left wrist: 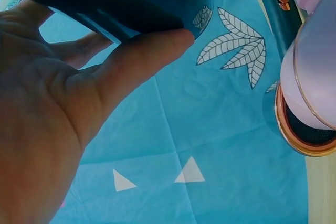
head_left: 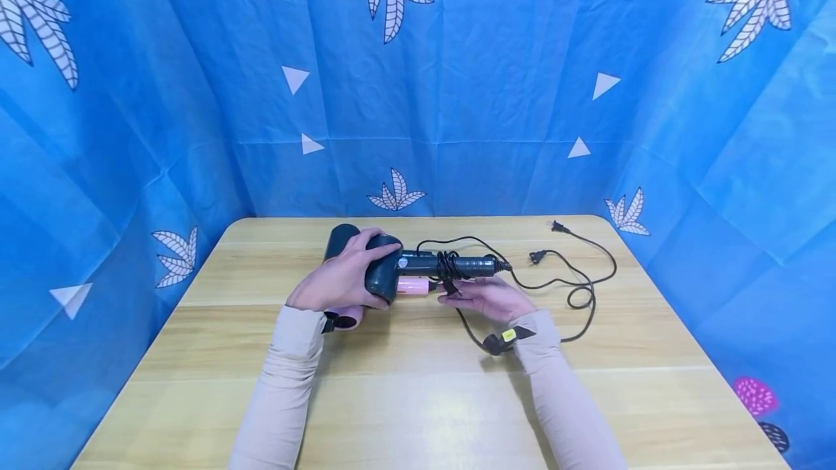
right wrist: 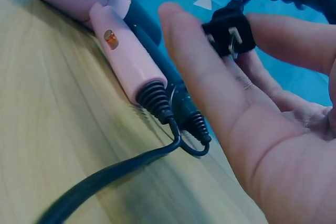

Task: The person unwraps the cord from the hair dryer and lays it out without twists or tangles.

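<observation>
My left hand (head_left: 342, 274) grips the barrel of a dark green hair dryer (head_left: 382, 274), raised above the table with its handle pointing right. The left wrist view shows the thumb along the underside of this dark dryer (left wrist: 152, 9). Its black cord (head_left: 448, 265) is wound around the handle. Below the handle, my right hand (head_left: 493, 299) holds the two-prong plug (right wrist: 231, 31) between thumb and fingers. Under the held dryer lie a pink hair dryer (right wrist: 131, 59) and a second dark green hair dryer (right wrist: 181, 103), side by side and partly hidden.
On the right of the wooden table (head_left: 418, 397), two loose black cords curl, ending in one plug (head_left: 558, 226) at the back and another plug (head_left: 537, 257) nearer. A blue patterned curtain (head_left: 509, 78) encloses the table's back and sides.
</observation>
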Demonstrator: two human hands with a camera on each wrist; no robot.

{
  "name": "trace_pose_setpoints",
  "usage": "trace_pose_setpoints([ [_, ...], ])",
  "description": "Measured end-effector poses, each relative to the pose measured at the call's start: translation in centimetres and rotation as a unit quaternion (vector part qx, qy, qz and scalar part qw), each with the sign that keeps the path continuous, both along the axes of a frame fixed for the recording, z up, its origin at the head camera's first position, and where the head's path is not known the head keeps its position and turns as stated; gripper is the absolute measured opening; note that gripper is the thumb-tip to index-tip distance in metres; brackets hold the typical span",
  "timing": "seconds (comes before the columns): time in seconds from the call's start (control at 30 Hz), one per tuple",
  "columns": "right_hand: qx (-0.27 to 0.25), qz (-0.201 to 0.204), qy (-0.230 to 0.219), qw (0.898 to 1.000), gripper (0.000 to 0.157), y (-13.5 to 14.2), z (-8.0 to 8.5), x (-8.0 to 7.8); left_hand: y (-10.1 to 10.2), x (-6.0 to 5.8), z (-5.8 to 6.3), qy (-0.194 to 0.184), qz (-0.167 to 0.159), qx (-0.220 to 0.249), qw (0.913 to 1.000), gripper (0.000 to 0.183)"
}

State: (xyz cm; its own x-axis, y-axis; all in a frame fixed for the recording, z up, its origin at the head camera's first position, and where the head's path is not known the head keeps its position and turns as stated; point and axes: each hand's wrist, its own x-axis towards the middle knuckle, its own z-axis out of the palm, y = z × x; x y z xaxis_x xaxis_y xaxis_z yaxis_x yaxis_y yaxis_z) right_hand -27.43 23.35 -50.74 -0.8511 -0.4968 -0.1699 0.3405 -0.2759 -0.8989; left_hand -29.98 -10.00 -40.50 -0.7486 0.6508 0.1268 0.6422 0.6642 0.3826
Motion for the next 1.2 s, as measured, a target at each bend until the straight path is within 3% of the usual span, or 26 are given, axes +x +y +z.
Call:
trace_pose_setpoints([
  [0.13,-0.009,0.008,0.003,1.000,0.026,-0.1,-0.2,0.0,0.1,0.3,0.2,-0.005,-0.002,0.003,1.0000,0.100],
  [0.23,-0.026,0.029,0.014,0.999,0.027,-0.3,-0.1,-0.2,0.2,0.4,0.3,-0.008,-0.004,0.001,1.0000,0.099],
  [0.37,-0.031,0.046,0.015,0.998,0.048,-0.4,0.1,-0.3,0.4,0.5,0.3,-0.006,-0.009,-0.002,0.9999,0.099],
  [0.5,-0.018,0.035,-0.005,0.999,0.063,-0.4,0.2,-0.3,0.4,0.6,0.3,-0.002,-0.013,-0.004,0.9999,0.099],
  [0.63,-0.019,0.004,-0.009,1.000,0.058,-0.4,0.0,-0.3,0.3,0.8,0.4,0.000,-0.017,-0.002,0.9999,0.100],
  [0.77,-0.059,-0.028,-0.030,0.997,0.053,-0.1,-0.1,-0.2,0.5,0.9,0.4,0.004,-0.023,-0.002,0.9997,0.100],
  [1.03,-0.085,-0.054,-0.042,0.994,0.034,0.4,0.1,0.4,0.6,0.8,0.3,0.008,-0.024,-0.011,0.9996,0.102],
  [1.13,-0.075,-0.066,-0.024,0.995,0.023,0.5,0.5,0.6,0.6,0.8,0.3,0.005,-0.021,-0.014,0.9997,0.102],
  [1.2,-0.056,-0.060,0.005,0.997,0.027,0.7,0.8,0.7,0.7,0.8,0.4,0.004,-0.020,-0.016,0.9997,0.102],
])
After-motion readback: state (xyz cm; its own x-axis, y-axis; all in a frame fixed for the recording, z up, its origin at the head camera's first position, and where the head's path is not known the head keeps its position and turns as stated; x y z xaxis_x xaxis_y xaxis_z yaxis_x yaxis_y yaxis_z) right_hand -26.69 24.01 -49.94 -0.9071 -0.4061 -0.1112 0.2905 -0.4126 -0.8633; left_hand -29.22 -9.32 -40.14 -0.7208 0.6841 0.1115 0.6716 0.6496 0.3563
